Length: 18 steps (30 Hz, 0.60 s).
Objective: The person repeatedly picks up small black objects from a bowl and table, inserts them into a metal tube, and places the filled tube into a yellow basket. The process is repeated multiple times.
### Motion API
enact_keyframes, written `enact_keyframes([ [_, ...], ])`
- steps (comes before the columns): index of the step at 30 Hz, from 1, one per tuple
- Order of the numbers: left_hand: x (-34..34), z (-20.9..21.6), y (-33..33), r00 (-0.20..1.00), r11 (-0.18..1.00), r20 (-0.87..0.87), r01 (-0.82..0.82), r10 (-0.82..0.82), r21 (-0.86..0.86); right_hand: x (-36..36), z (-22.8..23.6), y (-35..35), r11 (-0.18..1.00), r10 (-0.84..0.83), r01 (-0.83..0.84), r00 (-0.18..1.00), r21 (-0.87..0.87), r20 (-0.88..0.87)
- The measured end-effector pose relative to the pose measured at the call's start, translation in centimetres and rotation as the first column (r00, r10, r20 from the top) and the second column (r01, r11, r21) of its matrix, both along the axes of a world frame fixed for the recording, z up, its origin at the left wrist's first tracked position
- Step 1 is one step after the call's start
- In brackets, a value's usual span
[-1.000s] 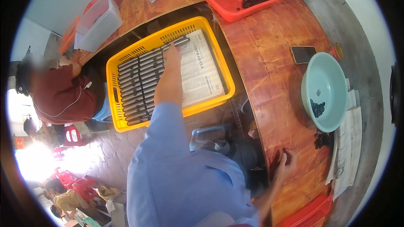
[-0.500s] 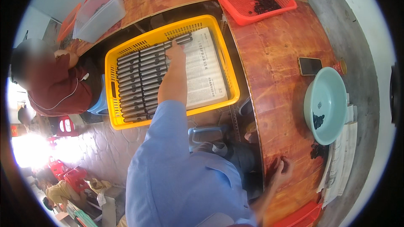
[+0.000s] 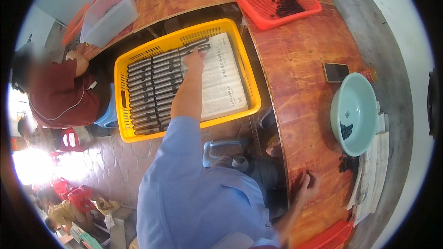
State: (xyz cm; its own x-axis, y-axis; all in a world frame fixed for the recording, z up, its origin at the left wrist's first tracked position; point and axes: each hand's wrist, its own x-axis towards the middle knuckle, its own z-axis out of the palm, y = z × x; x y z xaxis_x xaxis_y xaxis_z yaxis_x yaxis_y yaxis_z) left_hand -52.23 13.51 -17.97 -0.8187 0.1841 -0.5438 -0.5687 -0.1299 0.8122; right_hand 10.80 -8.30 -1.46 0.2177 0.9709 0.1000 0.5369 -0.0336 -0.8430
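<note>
A yellow plastic basket (image 3: pixel 254 71) holds a row of long dark grey tubes (image 3: pixel 146 93) with black fittings along them, lying side by side. Printed newspaper (image 3: pixel 224 83) lines the basket's right part. My left hand (image 3: pixel 195 58) reaches into it, its fingers closed around the right end of a tube near the far side. The fingertips are partly hidden by the hand itself. My right hand (image 3: pixel 306 188) rests at the near edge of the wooden table, fingers curved and apart from the thumb, with nothing visible between them.
On the table (image 3: pixel 300 110) stand a red basket (image 3: pixel 265 22) of small black pieces and a pale green basin (image 3: pixel 362 110) with some inside. A phone (image 3: pixel 336 72) lies beside the basin. A clear bin (image 3: pixel 110 16) stands far left, near a seated person (image 3: pixel 57 90) in maroon.
My left hand has shifted slightly right and nearer at the tube ends, where the far tubes lie a little differently. My right hand stays at the table edge.
</note>
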Motion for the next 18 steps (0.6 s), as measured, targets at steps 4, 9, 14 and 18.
enact_keyframes([
  [4,0.1,1.1,0.1,0.999,0.999,0.018,-0.042,0.042,-0.023,-0.4,0.3,0.3,0.997,0.022,-0.026,0.998,0.073,0.052],
  [9,-0.6,0.8,-0.2,1.000,1.000,0.021,-0.002,0.002,-0.003,0.2,-0.4,0.5,0.992,0.058,-0.060,0.998,0.110,0.026],
  [14,-0.4,1.7,0.1,0.999,0.996,0.037,0.032,-0.029,-0.079,-0.4,0.1,0.5,0.990,0.056,-0.060,0.998,0.127,0.039],
  [18,-1.3,0.6,-0.2,0.996,0.991,0.014,0.089,-0.088,-0.098,-0.4,0.4,0.6,0.987,0.084,-0.096,0.992,0.132,0.092],
])
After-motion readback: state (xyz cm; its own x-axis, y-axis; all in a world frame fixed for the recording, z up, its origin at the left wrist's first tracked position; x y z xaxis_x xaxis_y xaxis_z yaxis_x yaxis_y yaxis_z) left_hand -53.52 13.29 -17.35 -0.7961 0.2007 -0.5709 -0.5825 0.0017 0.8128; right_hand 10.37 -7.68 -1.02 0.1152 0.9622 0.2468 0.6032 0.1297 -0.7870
